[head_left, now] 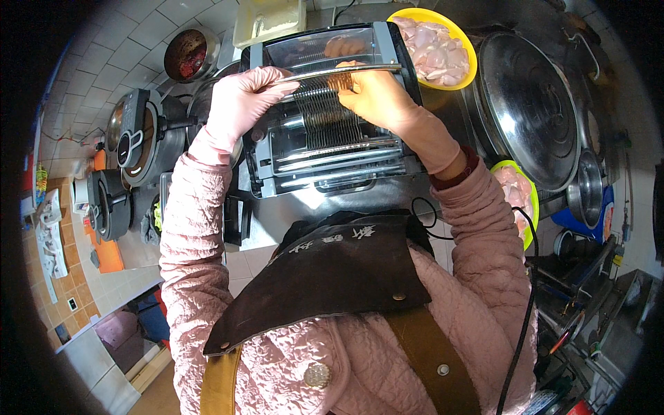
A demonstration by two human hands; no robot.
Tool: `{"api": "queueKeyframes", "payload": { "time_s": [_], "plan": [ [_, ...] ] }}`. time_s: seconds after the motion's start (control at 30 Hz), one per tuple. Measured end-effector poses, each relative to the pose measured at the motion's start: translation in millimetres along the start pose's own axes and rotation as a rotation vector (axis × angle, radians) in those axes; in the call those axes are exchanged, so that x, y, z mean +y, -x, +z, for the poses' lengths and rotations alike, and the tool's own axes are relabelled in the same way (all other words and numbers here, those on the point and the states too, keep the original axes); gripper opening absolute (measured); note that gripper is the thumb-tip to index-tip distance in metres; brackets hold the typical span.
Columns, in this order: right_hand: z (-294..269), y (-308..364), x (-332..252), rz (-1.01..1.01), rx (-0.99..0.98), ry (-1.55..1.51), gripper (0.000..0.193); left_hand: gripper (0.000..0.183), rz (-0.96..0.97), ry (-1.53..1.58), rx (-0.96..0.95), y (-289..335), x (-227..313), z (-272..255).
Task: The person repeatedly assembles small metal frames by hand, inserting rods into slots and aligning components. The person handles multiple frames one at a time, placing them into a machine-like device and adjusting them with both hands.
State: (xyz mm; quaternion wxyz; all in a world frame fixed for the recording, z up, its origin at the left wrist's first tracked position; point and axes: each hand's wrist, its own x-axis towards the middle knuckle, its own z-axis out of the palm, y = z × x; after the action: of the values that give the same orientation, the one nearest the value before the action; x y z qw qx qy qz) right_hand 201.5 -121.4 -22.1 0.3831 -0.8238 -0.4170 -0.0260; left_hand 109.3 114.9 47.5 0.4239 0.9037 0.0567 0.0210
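**A metal rod across the top of the black machine**

The slim metal rod point(317, 73) ran crosswise over the far half of the black and grey machine point(283, 183). My left hand point(242, 104) pinched it near its left end, fingers together. My right hand point(379, 97) gripped it farther along, fingers curled around it, and the rod's right end stuck out past them toward the machine's right edge. Something brown point(340, 81) showed at my right fingertips, too small to make out. I wore thin gloves on both hands.

Below the rod, close-set thin slats point(330, 128) filled the machine's middle, with shiny bars point(339, 155) along its near edge. The machine stood close to the near edge of a steel counter point(277, 218), right in front of my dark apron point(325, 266).

By the machine's far right corner, a yellow bowl point(472, 55) was heaped with pale raw meat. To its right lay a large round metal lid point(536, 104). A green bowl point(535, 200) of raw meat sat partly hidden behind my right sleeve. Off the far left corner were a pot point(214, 50) with something dark red inside and a pale tub point(242, 31); farther left, a dark cooker point(133, 131).
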Motion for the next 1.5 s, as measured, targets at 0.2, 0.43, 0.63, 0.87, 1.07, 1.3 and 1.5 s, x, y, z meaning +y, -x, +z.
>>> {"api": "queueKeyframes", "payload": {
  "time_s": [0.2,0.43,0.63,0.87,1.07,1.3,1.5],
  "plan": [
    [4.4,1.7,6.7,-0.05,0.025,-0.082,0.02,0.026,0.013,-0.001,0.002,0.2,-2.8,0.5],
    [4.2,-3.2,4.7,0.034,-0.02,-0.111,0.029,0.027,0.101,-0.001,0.018,-1.9,-14.9,2.1],
    [0.8,-4.4,1.4,-0.081,0.03,0.045,0.027,0.032,0.126,0.016,0.025,-4.4,-25.2,2.2],
    [2.3,-1.3,10.1,0.031,0.009,-0.184,0.027,0.033,0.124,0.023,0.034,-3.3,-23.3,2.8],
    [13.8,-4.1,25.1,-0.008,0.055,-0.227,0.028,0.032,0.129,0.04,0.037,-6.4,-28.3,3.7],
    [0.8,-0.5,13.6,-0.002,0.044,-0.144,0.026,0.033,0.12,0.021,0.049,-5.7,-26.3,3.9],
    [-6.6,1.1,5.2,0.064,0.015,-0.157,0.025,0.034,0.134,0.011,0.054,-4.6,-22.7,3.5]
  ]
}}
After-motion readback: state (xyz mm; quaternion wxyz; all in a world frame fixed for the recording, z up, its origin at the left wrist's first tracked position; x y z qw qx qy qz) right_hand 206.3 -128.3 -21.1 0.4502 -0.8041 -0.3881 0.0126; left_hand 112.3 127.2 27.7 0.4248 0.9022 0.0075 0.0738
